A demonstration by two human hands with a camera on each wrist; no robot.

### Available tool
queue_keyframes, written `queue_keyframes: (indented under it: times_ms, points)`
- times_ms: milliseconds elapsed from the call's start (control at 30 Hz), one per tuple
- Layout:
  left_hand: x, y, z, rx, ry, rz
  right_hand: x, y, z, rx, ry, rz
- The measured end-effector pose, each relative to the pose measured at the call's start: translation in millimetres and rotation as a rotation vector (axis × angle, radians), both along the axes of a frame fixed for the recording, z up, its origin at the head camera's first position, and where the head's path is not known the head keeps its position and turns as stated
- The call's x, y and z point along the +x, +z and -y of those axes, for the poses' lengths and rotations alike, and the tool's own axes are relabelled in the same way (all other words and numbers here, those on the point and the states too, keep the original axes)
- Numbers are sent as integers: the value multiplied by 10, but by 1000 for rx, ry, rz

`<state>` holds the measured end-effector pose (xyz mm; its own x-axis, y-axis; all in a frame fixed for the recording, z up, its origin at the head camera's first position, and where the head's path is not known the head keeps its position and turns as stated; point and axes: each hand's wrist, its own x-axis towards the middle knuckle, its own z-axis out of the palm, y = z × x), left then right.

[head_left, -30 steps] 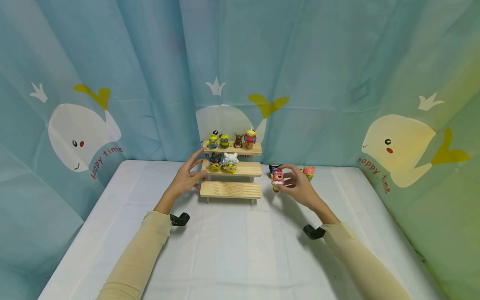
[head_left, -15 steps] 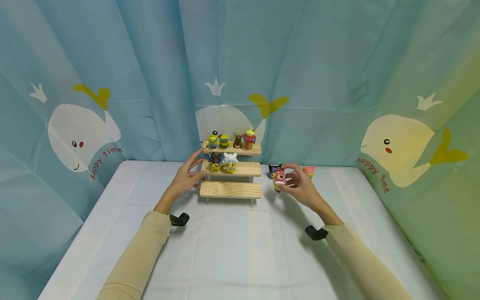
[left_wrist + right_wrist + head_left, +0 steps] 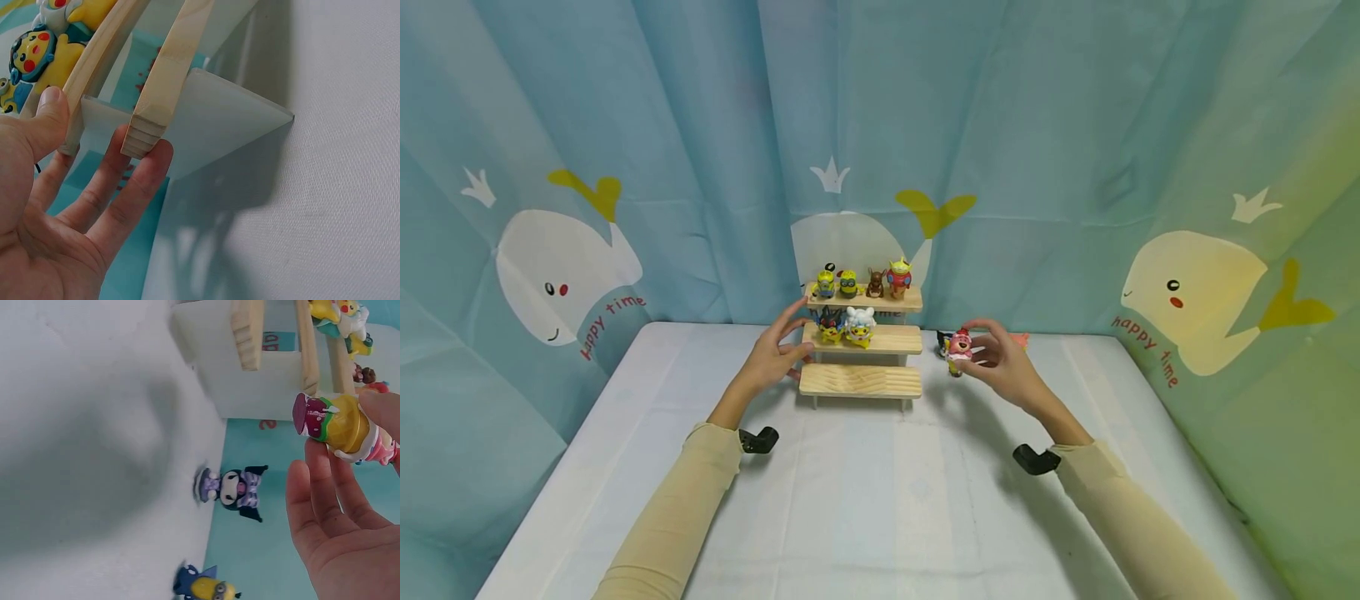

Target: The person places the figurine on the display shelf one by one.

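Thumb and fingers of my right hand pinch a small toy figure, a pink bear with a yellow body and a dark red base. In the right wrist view the figure is raised beside the shelf's planks. My left hand touches the left end of a three-tier wooden display shelf, fingers spread. In the left wrist view its thumb lies by the middle plank and two fingertips meet the lowest plank's end. Two yellow figures, one in a white hood, stand on the middle tier.
Several figures line the top tier, a red-suited green-headed one at its right. Behind the held figure stands a black-eared figure; a blue-and-yellow one is nearby. A pink-topped figure is partly hidden. A curtain hangs behind.
My right hand has shifted slightly right and then away from me with the bear figure, which now overlaps the black-eared figure in the head view. The left hand has stayed at the shelf's end.
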<state>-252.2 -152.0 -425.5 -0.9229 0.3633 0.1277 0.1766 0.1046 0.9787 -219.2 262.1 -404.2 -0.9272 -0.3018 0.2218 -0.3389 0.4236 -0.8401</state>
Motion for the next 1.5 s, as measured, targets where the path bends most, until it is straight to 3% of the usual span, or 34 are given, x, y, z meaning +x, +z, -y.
queue_keyframes:
  times_ms: [433, 700, 1167, 1500]
  points:
    - [-1, 0, -2, -9, 1, -13, -54, 277, 156, 16, 15, -34]
    - [-9, -4, -3, -13, -1, -17, -106, 372, 316, -11, 23, -47]
    - [-14, -30, 2, -8, -7, -27, -227, 387, 574, -30, 54, -82]
    - [-2, -11, 16, -2, -12, -31, -328, 286, 758, -25, 30, -125]
